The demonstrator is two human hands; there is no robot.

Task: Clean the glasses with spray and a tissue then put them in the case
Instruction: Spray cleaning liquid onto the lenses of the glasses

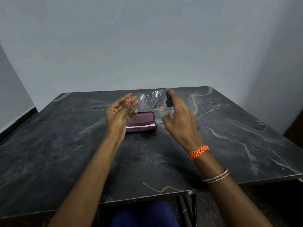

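My left hand (pixel 120 112) pinches the left rim of thin metal-framed glasses (pixel 147 99) and holds them up above the table. My right hand (pixel 178 117) grips a small clear spray bottle (pixel 169 106) with a black nozzle, its forefinger resting on the nozzle top, right beside the glasses' right lens. Below the glasses, a maroon glasses case (pixel 142 123) lies open on the table, with a white tissue (pixel 132 127) showing inside it.
The dark marble table (pixel 65 153) runs to a grey wall at the back. Its near edge sits just above my lap. A dark object stands at the far right edge of the view.
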